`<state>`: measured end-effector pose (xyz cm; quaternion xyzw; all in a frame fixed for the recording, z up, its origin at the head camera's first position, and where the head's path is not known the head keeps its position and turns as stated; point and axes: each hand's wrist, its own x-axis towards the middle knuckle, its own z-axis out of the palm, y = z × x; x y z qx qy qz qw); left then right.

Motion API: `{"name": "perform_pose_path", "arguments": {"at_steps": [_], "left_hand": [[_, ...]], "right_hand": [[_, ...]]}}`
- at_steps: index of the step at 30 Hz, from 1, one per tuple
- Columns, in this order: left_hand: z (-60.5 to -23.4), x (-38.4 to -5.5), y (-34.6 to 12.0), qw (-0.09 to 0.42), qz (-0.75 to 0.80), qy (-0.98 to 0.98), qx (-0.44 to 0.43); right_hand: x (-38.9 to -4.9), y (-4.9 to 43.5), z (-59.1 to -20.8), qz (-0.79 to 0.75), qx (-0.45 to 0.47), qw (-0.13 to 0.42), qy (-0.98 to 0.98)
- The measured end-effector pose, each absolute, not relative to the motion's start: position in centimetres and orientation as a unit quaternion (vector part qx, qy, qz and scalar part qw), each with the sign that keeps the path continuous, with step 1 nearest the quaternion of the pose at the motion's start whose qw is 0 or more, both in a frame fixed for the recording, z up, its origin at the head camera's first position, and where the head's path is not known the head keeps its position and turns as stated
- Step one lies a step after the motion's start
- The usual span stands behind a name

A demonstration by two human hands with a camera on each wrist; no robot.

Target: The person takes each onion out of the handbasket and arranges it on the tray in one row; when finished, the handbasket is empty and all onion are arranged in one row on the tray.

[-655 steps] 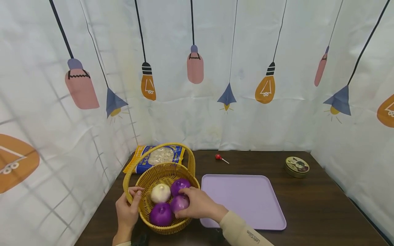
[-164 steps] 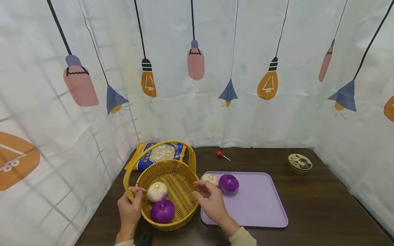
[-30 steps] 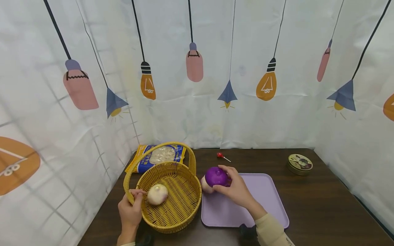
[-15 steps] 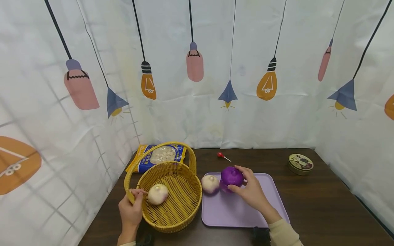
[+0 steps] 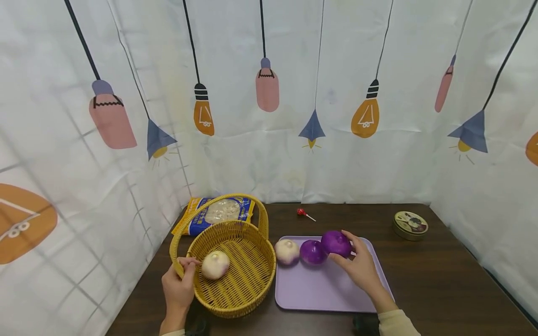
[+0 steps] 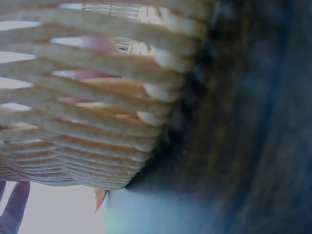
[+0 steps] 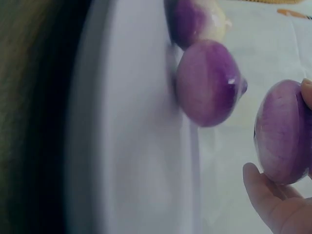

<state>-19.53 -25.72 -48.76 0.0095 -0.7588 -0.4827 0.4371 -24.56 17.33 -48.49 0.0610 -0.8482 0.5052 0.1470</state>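
In the head view my right hand grips a purple onion between thumb and fingers. The right wrist view shows this onion raised off the lilac tray. Beside it on the tray sit another purple onion and a white onion with a purple tinge. My left hand holds the left side of the yellow wicker basket, where its handle meets the rim. One white onion lies inside, toward the left. Mostly weave shows in the left wrist view; only fingertips appear at its corner.
Behind the basket lies a blue and yellow food bag. A red lollipop is at the back of the dark table, with a round tin at the right. A patterned curtain encloses the back and sides.
Over the last second the right hand has carried the purple onion rightward over the tray. Earlier, onions moved from the basket onto the tray. The left hand keeps its place on the basket.
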Motion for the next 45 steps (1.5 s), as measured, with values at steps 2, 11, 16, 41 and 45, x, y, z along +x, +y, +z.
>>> {"name": "perform_pose_path", "arguments": {"at_steps": [2, 11, 16, 41, 45], "left_hand": [[-49.5, -20.0, -26.2, 0.434, -0.482, -0.761, 0.012], [-50.8, -20.7, -26.8, 0.445, -0.48, -0.756, 0.008], [-50.8, -20.7, -26.9, 0.441, -0.477, -0.76, 0.009], [-47.5, -18.7, -25.0, 0.43, -0.486, -0.761, 0.009], [-47.5, -18.7, -25.0, 0.432, -0.49, -0.757, 0.01]], "right_hand": [[-24.5, 17.6, -48.8, 0.512, 0.049, 0.147, -0.845], [-24.4, 18.4, -50.1, 0.536, 0.025, 0.15, -0.83], [-24.6, 18.7, -50.6, 0.541, 0.013, 0.147, -0.828], [-24.8, 19.6, -52.5, 0.51, -0.002, 0.142, -0.848], [-24.9, 19.4, -52.8, 0.509, -0.003, 0.145, -0.849]]}}
